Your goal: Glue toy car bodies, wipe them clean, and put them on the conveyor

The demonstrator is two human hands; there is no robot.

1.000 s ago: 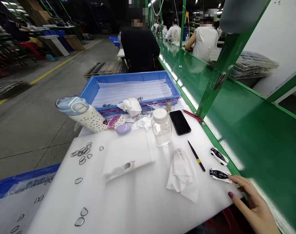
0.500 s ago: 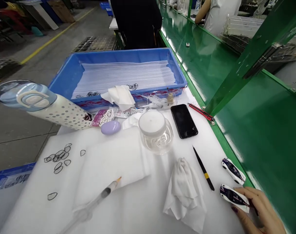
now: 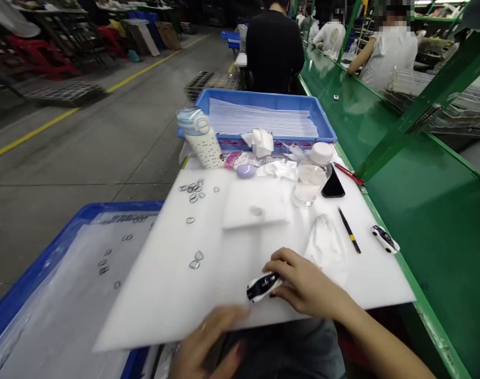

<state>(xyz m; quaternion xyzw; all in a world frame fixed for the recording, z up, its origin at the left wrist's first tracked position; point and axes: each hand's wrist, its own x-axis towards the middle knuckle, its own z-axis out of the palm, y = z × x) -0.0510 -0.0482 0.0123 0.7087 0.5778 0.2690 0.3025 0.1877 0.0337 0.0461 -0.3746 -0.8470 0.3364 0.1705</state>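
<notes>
My right hand (image 3: pixel 299 279) grips a small toy car (image 3: pixel 262 287), white with a dark top, between thumb and fingers above the front part of the white foam board (image 3: pixel 157 310). Blurred by motion, my left hand (image 3: pixel 208 342) reaches in at the front edge with thumb and fingers apart, holding nothing that I can see. It is just left of the car, not touching it. A second toy car (image 3: pixel 385 239) rests at the board's right edge. Black tweezers (image 3: pixel 349 230) and a crumpled white cloth (image 3: pixel 325 237) lie beyond my right hand.
Several thin dark rings (image 3: pixel 192 188) lie on the left. Behind stand a clear jar (image 3: pixel 309 181), phone (image 3: pixel 333 185), purple oval object (image 3: pixel 246 171), dotted bottle (image 3: pixel 202 139) and blue bin (image 3: pixel 263 96). A green conveyor (image 3: pixel 433 210) runs along the right. Co-workers sit ahead.
My right hand has carried one toy car from the right edge to the front middle. My left hand has come into view. The syringe-like tool at the lower left no longer shows. The view is wider.
</notes>
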